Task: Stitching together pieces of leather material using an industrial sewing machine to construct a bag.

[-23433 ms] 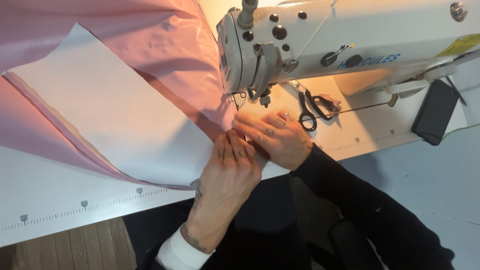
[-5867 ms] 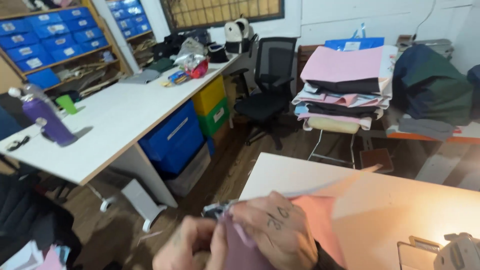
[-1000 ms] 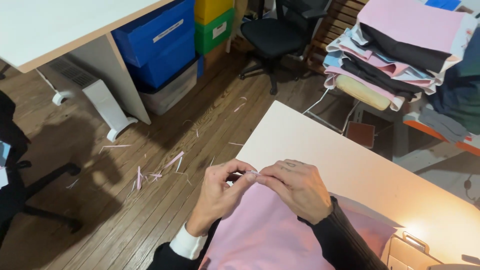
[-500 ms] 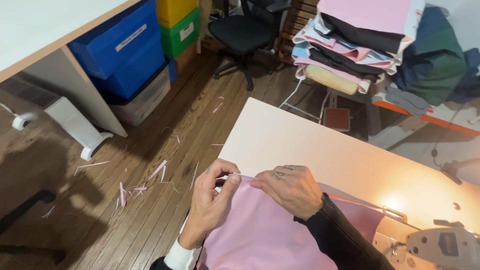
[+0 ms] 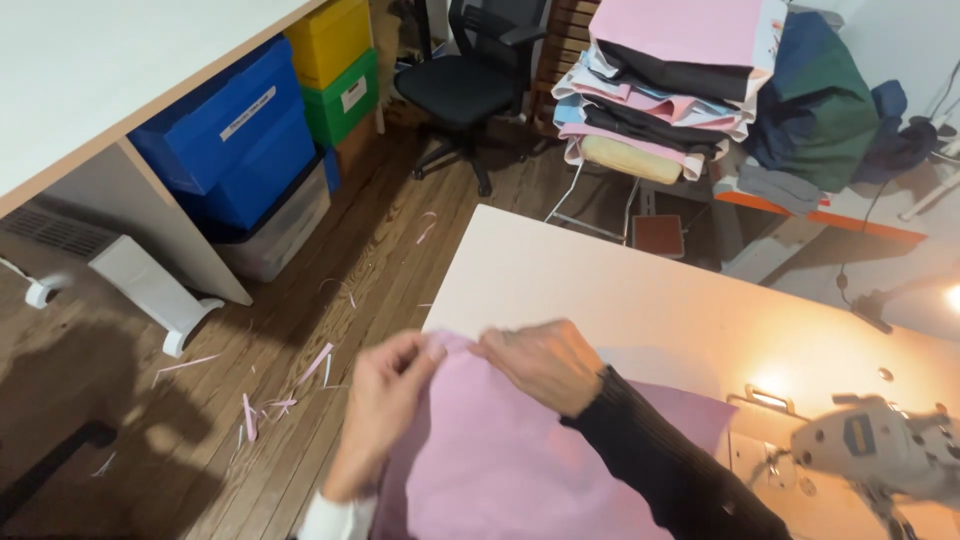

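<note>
Where the pink fabric [image 5: 530, 460] drapes off the near corner of the white table [image 5: 640, 300], pinched at its top edge: left hand [image 5: 385, 400] at 9 o'clock of that edge, right hand [image 5: 545, 365] at 3 o'clock, both clamped on the cloth, fingertips almost meeting. Judged light, thin, limp; likely to slide on the smooth tabletop, so best gripped at the hem with both hands, near the corners. Sewing machine [image 5: 880, 450] at 4 o'clock of the fabric, blurred. Wooden floor [image 5: 300, 300] at 9 o'clock, littered with pink offcuts [image 5: 270, 395]. Blue storage bins [image 5: 240, 150] at 10 o'clock, office chair [image 5: 465, 85] at 12, stacked folded cloth [image 5: 670, 70] at 1.
</note>
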